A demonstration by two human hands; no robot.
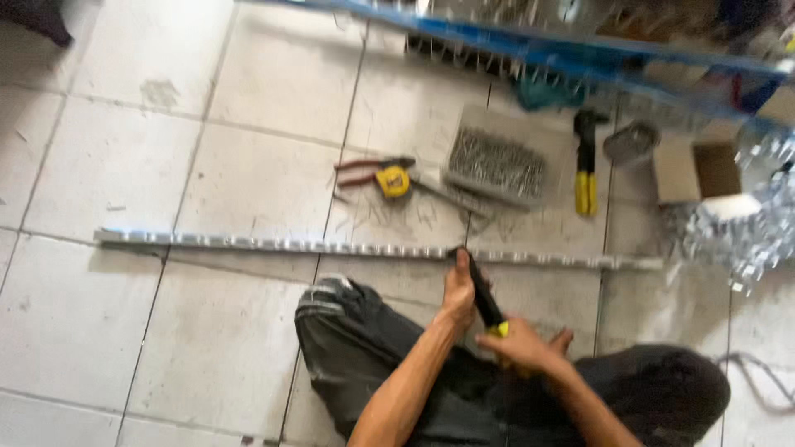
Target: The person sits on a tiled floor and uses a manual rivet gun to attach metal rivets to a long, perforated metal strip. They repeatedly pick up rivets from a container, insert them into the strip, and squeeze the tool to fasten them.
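A long silver metal strip (248,243) with evenly spaced tabs lies across the tiled floor. My left hand (458,291) grips the upper part of a black hand tool with yellow on its handle (484,303), whose tip touches the strip near its middle. My right hand (527,345) is closed on the tool's lower handle end. Both hands sit just above my bent legs in dark trousers (364,348). The picture is motion-blurred.
Beyond the strip lie red-handled pliers (364,170) beside a yellow tape measure (393,180), a flat tray of small metal pins (497,164), a second black-and-yellow hand tool (586,165), an open cardboard box (704,170) and a heap of shiny metal pieces (749,232). A blue frame (580,51) spans the top.
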